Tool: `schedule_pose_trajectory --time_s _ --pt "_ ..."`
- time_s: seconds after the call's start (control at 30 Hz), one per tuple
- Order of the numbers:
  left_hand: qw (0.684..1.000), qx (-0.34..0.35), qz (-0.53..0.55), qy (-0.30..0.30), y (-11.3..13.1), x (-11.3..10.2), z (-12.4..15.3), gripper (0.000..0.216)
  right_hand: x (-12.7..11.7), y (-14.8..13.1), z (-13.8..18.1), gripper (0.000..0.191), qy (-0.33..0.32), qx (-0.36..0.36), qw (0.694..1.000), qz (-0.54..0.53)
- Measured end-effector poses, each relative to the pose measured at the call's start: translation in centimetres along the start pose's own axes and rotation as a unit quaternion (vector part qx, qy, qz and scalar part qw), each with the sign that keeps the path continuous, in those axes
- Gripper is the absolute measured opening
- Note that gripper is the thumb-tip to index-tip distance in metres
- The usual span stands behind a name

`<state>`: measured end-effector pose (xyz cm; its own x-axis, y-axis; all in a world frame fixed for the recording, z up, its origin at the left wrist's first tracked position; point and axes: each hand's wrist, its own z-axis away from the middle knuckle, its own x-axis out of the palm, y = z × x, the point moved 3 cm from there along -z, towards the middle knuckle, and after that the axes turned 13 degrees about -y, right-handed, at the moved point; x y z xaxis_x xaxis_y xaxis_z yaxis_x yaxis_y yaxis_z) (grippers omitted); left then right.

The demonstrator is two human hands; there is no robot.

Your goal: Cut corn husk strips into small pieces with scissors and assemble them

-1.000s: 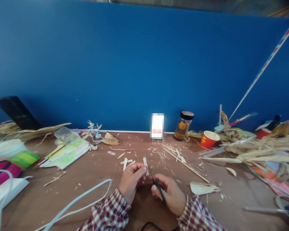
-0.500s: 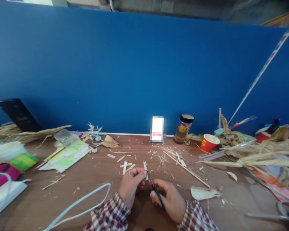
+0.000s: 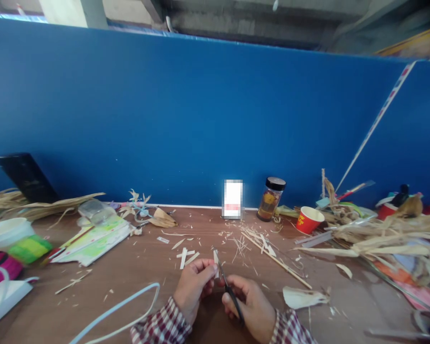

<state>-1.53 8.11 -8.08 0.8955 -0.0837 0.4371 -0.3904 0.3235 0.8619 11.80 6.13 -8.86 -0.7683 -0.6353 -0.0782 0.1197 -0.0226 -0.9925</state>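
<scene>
Between thumb and fingers, my left hand (image 3: 194, 285) pinches a short pale strip of dried husk (image 3: 216, 260), held upright. My right hand (image 3: 251, 301) is closed round the black handles of a pair of scissors (image 3: 232, 295). The scissors' blades point up and lean left, lying right beside the strip; whether they touch it I cannot tell. Just beyond my left hand, some cut pale strips (image 3: 183, 258) lie crossed on the brown table (image 3: 129, 267). Thin shreds (image 3: 241, 247) are scattered past the scissors.
A lidded jar of amber liquid (image 3: 271, 199) and a red paper cup (image 3: 309, 220) stand at the back. Dried husks (image 3: 372, 239) pile up on the right. A painted sheet (image 3: 96, 241), a white tub (image 3: 7, 231) and a looped pale cable (image 3: 118, 306) lie left.
The view has tilted up slightly, so the table sits lower in it. Both hands keep their grip on the strip and the scissors, with little movement.
</scene>
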Motion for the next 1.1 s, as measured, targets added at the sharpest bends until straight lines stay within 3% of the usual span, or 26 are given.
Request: schedule_pose_trajectory --time_s 1.1 --pt "1.000 -0.011 0.005 -0.011 -0.34 -0.18 -0.06 0.027 -0.03 0.48 -0.07 0.034 -0.007 -0.013 1.000 0.001"
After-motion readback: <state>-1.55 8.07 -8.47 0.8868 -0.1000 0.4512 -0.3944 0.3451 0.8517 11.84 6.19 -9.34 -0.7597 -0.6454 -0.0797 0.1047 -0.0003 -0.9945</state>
